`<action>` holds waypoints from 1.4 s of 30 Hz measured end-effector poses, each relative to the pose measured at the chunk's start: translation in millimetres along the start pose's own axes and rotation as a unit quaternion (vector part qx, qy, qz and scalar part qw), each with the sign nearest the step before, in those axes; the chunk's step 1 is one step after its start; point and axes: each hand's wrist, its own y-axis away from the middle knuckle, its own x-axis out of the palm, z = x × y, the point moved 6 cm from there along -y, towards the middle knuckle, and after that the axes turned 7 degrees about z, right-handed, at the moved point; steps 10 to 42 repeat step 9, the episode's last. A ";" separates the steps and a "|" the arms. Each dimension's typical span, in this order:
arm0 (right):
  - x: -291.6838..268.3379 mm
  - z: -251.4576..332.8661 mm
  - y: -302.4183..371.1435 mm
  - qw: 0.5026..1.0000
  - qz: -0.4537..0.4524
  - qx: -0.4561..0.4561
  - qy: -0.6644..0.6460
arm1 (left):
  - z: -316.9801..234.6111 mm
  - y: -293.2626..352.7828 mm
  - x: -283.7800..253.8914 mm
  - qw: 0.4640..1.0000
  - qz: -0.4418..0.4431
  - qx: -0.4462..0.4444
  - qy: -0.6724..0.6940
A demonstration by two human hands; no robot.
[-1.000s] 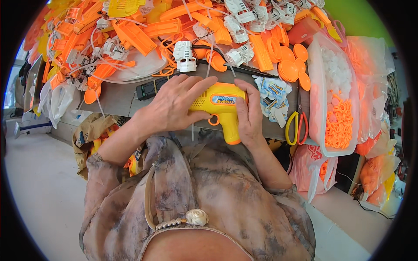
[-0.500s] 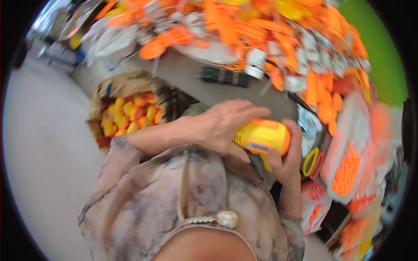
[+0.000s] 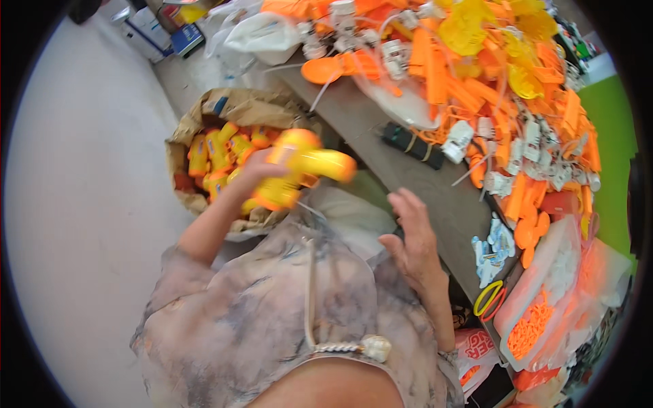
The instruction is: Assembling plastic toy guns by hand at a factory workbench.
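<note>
My left hand point(image 3: 253, 171) grips a yellow plastic toy body with orange ends point(image 3: 294, 170), roughly T-shaped and a little blurred. It is held over the near right side of a brown paper bag point(image 3: 187, 122). Inside the bag lie several similar yellow-and-orange toy bodies point(image 3: 216, 149). Some of my left fingers are hidden behind the toy. My right hand point(image 3: 413, 248) is open and holds nothing, its fingers spread and raised near the table edge, to the right of my lap.
A grey table point(image 3: 442, 217) slants across the right side, heaped with orange, white and yellow plastic parts point(image 3: 476, 81). On it lie a black banded bundle point(image 3: 411, 146), blue-and-white stickers point(image 3: 493, 248) and yellow-and-red scissor handles point(image 3: 488, 299). A clear bag of small orange pieces point(image 3: 534, 323) sits nearer me.
The toy body has moved left from between both hands to over the paper bag, in my left hand. My right hand has let go of it and opened. The view has shifted.
</note>
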 end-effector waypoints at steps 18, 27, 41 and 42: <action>17.0 -7.1 6.2 0.994 0.047 0.013 -0.093 | 145.7 19.8 -253.5 0.887 -0.430 -0.028 -0.167; 17.0 -7.1 6.2 0.994 0.047 0.013 -0.093 | 145.7 19.8 -253.5 0.887 -0.430 -0.028 -0.167; 17.0 -7.1 6.2 0.994 0.047 0.013 -0.093 | 145.7 19.8 -253.5 0.887 -0.430 -0.028 -0.167; 17.0 -7.1 6.2 0.994 0.047 0.013 -0.093 | 145.7 19.8 -253.5 0.887 -0.430 -0.028 -0.167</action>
